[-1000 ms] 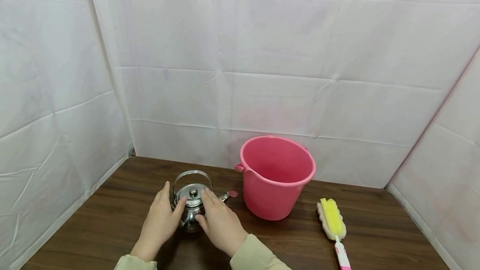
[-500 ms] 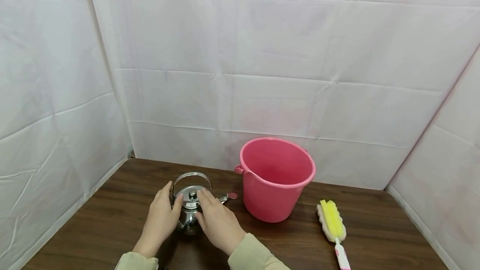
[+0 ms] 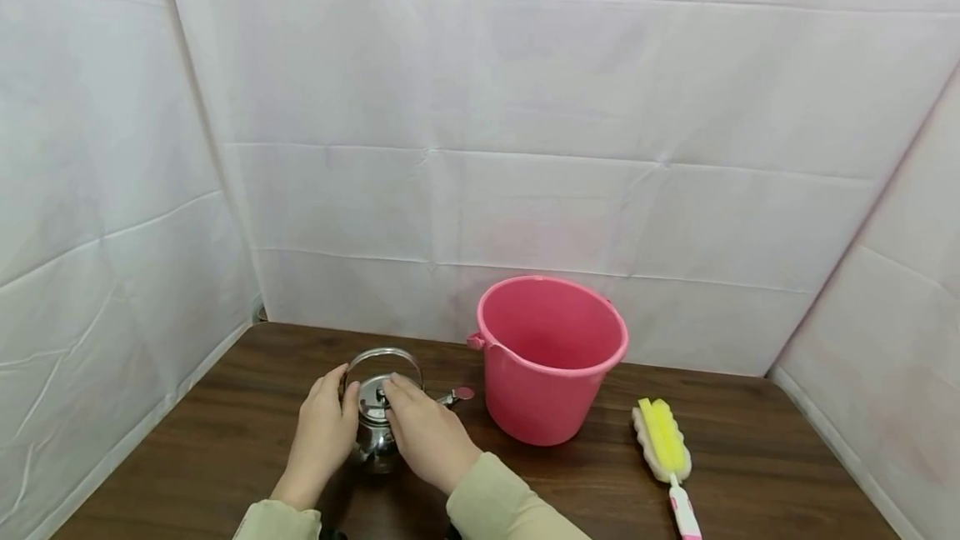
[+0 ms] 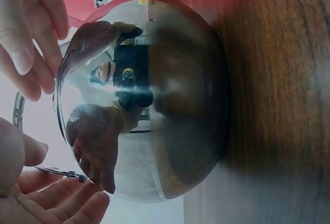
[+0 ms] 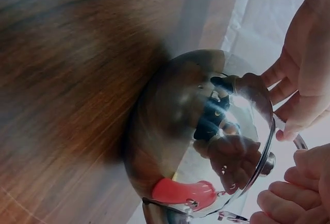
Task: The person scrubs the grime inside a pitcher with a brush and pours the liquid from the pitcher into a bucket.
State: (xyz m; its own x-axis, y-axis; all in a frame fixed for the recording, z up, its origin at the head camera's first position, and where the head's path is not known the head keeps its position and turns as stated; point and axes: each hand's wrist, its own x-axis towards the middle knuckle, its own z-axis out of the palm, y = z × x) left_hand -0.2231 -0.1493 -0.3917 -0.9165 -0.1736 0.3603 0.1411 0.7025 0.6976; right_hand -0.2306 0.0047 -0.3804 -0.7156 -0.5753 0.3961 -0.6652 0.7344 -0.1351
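Observation:
A small shiny steel kettle (image 3: 377, 447) stands on the table, its wire handle (image 3: 384, 352) raised. Its spout points right and ends in a red cap (image 3: 464, 393). My left hand (image 3: 322, 436) lies along the kettle's left side, fingers extended near the rim and thumb toward the lid. From the right, my right hand (image 3: 429, 433) reaches over the lid (image 3: 371, 408) with extended fingers beside the knob. In the right wrist view the lid knob (image 5: 268, 163) shows between both hands, not enclosed by either. The round kettle body (image 4: 149, 105) mirrors the hands and the person.
Right of the kettle is a pink bucket (image 3: 542, 398), close to its spout. Farther right a sponge brush (image 3: 663, 440) with a yellow-and-white head lies on the dark wooden table (image 3: 225, 432). White cloth walls (image 3: 525, 107) enclose the back and sides.
My right hand has slid a little left across the lid, so its fingertips are now at the knob. My left hand has stayed beside the kettle. The kettle, bucket and brush keep their places.

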